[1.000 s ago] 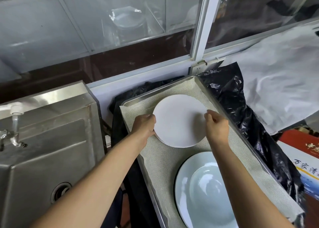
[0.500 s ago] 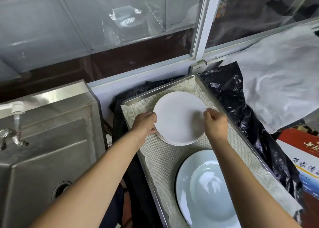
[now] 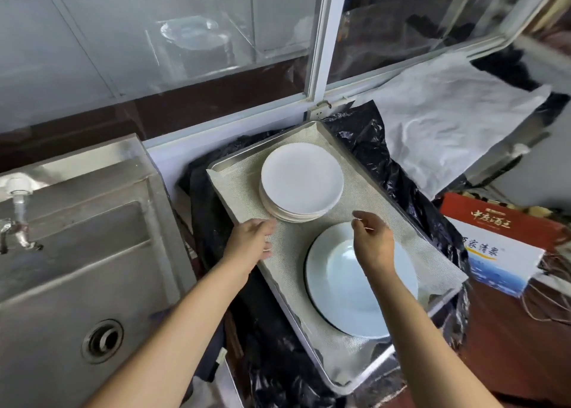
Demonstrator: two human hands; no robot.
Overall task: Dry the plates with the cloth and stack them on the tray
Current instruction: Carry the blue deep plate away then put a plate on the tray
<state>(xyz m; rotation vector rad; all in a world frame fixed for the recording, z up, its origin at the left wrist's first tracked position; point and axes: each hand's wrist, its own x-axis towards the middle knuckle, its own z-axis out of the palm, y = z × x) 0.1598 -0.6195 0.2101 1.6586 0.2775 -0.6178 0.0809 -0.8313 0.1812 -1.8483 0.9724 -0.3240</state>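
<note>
Both my hands have let go of the plates (image 3: 302, 181), now stacked at the far end of the tray (image 3: 383, 369). My left hand (image 3: 251, 242) and right hand (image 3: 372, 239) hover open, empty. A sink (image 3: 77, 253) sits left, a window (image 3: 185, 30) beyond.

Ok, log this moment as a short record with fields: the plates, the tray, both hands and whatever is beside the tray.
small plates: stack of white plates at the far end of the tray
large plate: pale blue plate at the near end, apart from the stack
tray: metal tray lined with a beige mat
left hand: open, holds nothing, over the tray's left edge just short of the stack
right hand: fingers loosely curled, holds nothing, above the large plate
left of tray: steel sink
right of tray: printed box
</note>
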